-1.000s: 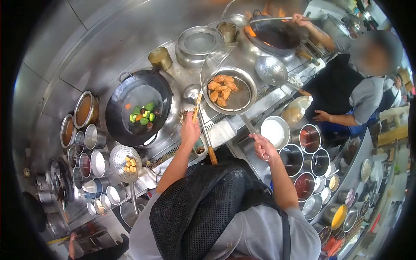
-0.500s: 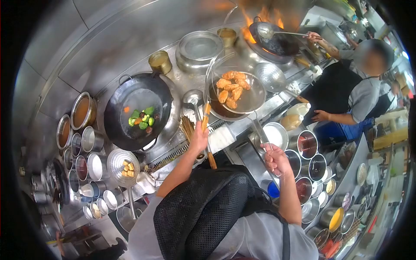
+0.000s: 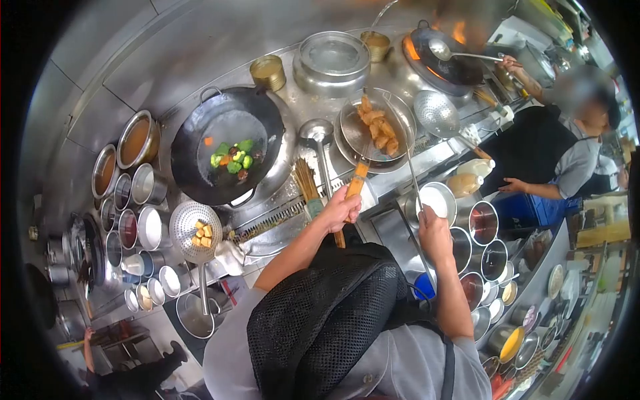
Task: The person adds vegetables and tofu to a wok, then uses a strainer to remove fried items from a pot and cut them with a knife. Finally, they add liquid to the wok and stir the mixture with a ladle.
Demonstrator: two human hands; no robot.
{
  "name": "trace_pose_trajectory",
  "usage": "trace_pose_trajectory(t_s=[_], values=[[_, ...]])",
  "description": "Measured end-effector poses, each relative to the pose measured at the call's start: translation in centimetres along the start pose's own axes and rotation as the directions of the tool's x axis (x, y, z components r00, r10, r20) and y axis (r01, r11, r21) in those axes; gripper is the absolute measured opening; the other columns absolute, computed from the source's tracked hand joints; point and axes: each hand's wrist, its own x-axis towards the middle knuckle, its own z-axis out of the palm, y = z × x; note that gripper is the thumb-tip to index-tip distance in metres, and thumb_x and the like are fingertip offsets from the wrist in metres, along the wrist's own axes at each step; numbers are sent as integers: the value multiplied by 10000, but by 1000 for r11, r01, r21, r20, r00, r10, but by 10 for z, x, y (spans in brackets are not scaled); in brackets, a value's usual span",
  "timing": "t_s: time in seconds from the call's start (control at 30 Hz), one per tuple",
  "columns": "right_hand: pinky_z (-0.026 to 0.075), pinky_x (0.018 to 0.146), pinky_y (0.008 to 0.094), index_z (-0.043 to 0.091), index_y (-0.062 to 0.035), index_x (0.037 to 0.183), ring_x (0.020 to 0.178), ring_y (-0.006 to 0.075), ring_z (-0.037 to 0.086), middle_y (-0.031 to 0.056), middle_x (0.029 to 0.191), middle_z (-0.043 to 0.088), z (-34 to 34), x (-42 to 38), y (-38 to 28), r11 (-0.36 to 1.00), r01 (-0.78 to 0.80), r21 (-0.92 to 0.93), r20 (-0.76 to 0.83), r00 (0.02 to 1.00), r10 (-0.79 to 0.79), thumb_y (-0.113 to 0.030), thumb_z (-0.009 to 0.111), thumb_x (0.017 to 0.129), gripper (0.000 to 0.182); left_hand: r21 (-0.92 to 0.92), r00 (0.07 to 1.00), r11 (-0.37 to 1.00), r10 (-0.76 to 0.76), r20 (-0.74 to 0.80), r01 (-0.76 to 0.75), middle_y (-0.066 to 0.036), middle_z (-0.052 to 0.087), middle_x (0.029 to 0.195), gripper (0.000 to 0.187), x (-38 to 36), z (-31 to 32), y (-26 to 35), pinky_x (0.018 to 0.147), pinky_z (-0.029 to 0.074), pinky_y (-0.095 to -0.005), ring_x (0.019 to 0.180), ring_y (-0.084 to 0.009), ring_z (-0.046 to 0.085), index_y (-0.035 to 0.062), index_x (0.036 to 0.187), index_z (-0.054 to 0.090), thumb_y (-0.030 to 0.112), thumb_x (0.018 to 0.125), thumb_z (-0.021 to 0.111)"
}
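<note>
Browned pieces (image 3: 379, 127) bunch ahead of and between the two hands, having just shifted from their flatter spread as the mesh tilts, which likely leaves them less steady (which strainer bears them, one cannot tell). The left hand (image 3: 342, 210) grasps a wooden handle (image 3: 358, 179) just below them; the right hand (image 3: 435, 233) closes around a long metal handle (image 3: 414, 177), a wok (image 3: 189, 167) beyond the left hand, to its left.
</note>
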Motion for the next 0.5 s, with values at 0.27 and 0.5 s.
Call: trace_pose_trajectory(t_s=[0.27, 0.5], values=[[493, 547, 430, 636, -16, 1079, 574, 335, 658, 205, 663, 631, 6, -5, 22, 944, -90, 317, -42, 993, 109, -169, 566, 960, 206, -162, 996, 986, -21, 90, 36, -15, 498, 786, 162, -12, -10, -6, 485, 359, -244, 540, -63, 434, 100, 1037, 454, 170, 982, 589], [375, 400, 267, 614, -23, 1181, 436, 87, 489, 14, 572, 547, 6, -6, 29, 734, -274, 621, 84, 955, 285, -243, 556, 1002, 289, -24, 999, 998, 52, -10, -52, -31, 503, 773, 189, -32, -12, -6, 463, 387, -262, 530, -82, 453, 94, 1084, 428, 161, 984, 574]])
